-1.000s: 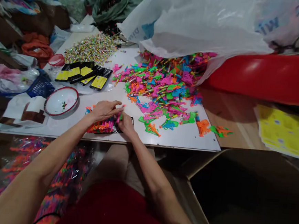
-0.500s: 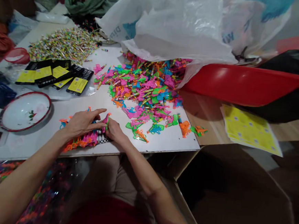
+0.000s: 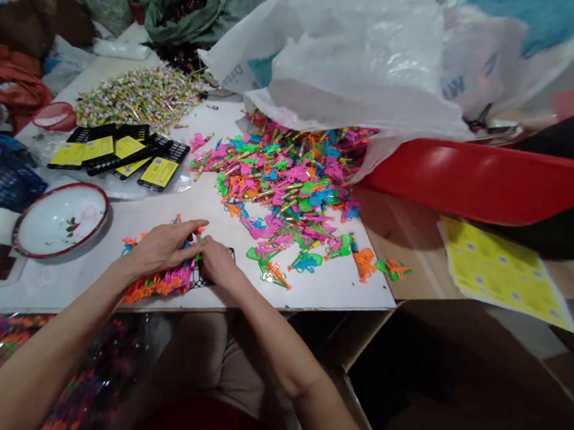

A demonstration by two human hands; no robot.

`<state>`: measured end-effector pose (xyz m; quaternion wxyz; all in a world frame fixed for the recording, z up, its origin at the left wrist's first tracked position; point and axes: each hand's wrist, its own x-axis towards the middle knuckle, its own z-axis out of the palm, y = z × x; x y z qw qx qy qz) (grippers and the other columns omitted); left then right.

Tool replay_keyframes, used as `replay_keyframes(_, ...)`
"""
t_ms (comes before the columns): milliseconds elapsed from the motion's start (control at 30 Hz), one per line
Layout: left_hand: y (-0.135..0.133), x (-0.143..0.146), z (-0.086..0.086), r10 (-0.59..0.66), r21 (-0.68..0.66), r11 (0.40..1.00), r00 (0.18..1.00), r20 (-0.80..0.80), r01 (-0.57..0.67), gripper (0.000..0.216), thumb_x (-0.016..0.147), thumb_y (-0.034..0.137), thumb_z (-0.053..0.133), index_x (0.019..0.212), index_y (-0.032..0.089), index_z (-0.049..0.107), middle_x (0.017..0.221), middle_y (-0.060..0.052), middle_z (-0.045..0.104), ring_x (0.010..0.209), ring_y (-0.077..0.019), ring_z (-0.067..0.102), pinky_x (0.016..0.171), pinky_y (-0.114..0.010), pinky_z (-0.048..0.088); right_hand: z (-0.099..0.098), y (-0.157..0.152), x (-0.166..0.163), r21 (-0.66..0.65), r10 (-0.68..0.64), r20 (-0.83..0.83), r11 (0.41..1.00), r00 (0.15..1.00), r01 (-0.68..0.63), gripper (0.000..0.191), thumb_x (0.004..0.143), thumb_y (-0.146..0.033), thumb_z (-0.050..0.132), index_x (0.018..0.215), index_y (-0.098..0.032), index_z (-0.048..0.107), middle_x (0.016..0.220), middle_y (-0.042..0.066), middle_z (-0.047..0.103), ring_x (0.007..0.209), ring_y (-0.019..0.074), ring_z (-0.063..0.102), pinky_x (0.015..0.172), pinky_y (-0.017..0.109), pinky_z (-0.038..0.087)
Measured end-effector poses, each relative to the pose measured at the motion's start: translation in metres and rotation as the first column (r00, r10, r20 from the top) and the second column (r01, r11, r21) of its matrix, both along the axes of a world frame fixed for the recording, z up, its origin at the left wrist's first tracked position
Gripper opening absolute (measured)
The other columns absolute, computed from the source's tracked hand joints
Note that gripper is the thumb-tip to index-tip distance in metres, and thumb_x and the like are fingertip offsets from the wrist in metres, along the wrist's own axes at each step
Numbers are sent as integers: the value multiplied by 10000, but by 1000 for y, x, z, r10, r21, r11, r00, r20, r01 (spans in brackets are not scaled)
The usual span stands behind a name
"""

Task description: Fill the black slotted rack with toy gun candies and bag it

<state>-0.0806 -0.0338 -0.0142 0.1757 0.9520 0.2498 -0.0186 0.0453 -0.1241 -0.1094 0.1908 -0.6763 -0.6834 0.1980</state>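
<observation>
My left hand [image 3: 157, 251] lies over a row of small bright plastic toys [image 3: 165, 283], orange and pink, packed upright at the table's front edge. Its fingers are stretched out and apart, the tips at a green and pink toy [image 3: 199, 242]. Against that same toy, my right hand [image 3: 217, 262] has its fingers closed; the grip is partly hidden. Below both hands, part of a black grid tray [image 3: 199, 279] shows under the toys. To the right spreads a large heap of similar toys [image 3: 289, 182] with clear tubes, some shaped like little guns.
Black trays with yellow labels [image 3: 158, 172] and a red-rimmed white bowl [image 3: 62, 220] stand at left. Behind them lies a pile of tiny tubes [image 3: 137, 97]. A white plastic sack [image 3: 349, 54], a red basin [image 3: 483, 181] and yellow printed sheets [image 3: 504, 268] are at right.
The view has shifted slightly, so everything sits lower and further right. My right hand has pushed in closer to my left, with the toy lower between them.
</observation>
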Motion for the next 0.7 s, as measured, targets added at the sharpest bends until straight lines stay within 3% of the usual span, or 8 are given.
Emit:
replay_keyframes(133,1,-2,0,-90,8,996,996,17,90,509,930,428,368,1363,176,455,1251,-120,633,1082,-248,631,911,-364,488,0,5,-5,-9,0,15,1000,1000,0,219,959,-126,359,1051,-165,553,1010,98,598,846,201,603,750,319,493)
replay_keyframes(233,-1,-2,1,-105,27,994,994,-14,106,481,937,396,336,1336,164,475,1226,-126,639,1093,-253,624,911,-373,492,-3,7,4,-29,38,-46,999,998,-40,148,953,-208,474,1042,-155,580,1021,99,596,854,201,605,765,321,488)
replay_keyframes(333,-3,-2,0,-80,43,996,996,-34,82,488,939,409,330,1337,163,469,1211,-130,639,1052,-259,637,871,-379,511,-4,5,35,13,183,-238,983,954,-186,114,913,-214,575,999,-159,626,977,64,629,876,173,608,792,275,473)
replay_keyframes(400,-4,-2,-2,-83,47,995,996,-29,84,482,941,411,326,1324,162,481,1215,-129,635,1054,-260,635,883,-386,510,3,7,68,66,165,-275,986,947,-153,137,912,-168,554,1021,-159,638,967,51,647,893,159,604,808,259,460)
replay_keyframes(500,-4,-4,-4,-97,42,994,995,-10,97,467,938,399,330,1297,157,505,1213,-126,637,1065,-263,632,911,-405,503,20,22,124,140,-144,-6,980,990,143,213,901,-110,505,1074,-132,628,1058,106,631,965,201,577,843,309,441)
replay_keyframes(567,-4,-4,-3,-99,33,995,995,1,99,461,937,419,344,1275,159,520,1199,-119,647,1056,-260,637,910,-406,506,33,37,154,172,-299,246,950,922,262,226,899,-87,472,1055,-106,634,1130,170,596,1038,256,541,869,363,419)
replay_keyframes(700,-4,-2,-3,-68,17,998,998,-5,68,452,949,471,335,1212,178,557,1168,-95,666,1037,-242,647,898,-387,510,43,46,174,152,-249,493,968,834,199,266,924,-76,394,1026,-75,639,1150,221,572,1092,316,488,916,449,370)
